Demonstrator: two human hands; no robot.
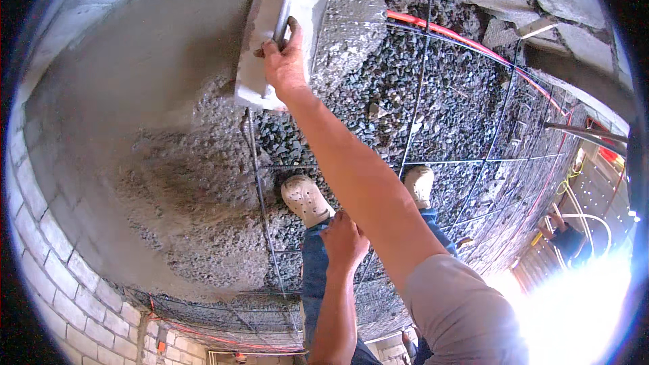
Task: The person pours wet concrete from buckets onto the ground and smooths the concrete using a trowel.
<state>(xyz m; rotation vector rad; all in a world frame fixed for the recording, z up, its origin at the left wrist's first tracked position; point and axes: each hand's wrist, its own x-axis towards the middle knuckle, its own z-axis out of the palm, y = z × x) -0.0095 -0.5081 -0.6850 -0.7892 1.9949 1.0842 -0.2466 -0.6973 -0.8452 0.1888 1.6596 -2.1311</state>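
My right hand (285, 67) grips the bar handle of a rectangular steel plastering trowel (263, 34), its blade smeared with grey mortar. The blade lies over the wet concrete (169, 27), where the smooth area on the left meets a rough mound (358, 27) on the right. Down by my left knee, my left hand (345, 242) is closed in front of my jeans; whatever is in it, if anything, is hidden. My beige clogs (305, 199) stand on dark gravel (358, 108) among thin steel rebar (417, 101).
Red conduit (460, 39) crosses the gravel at the far right. Block walls (67, 277) border the slab at left and top. Coarser wet concrete (209, 216) lies left of my feet. At the right, another person's hand (556, 224) shows near pale hoses (588, 223) beside strong glare.
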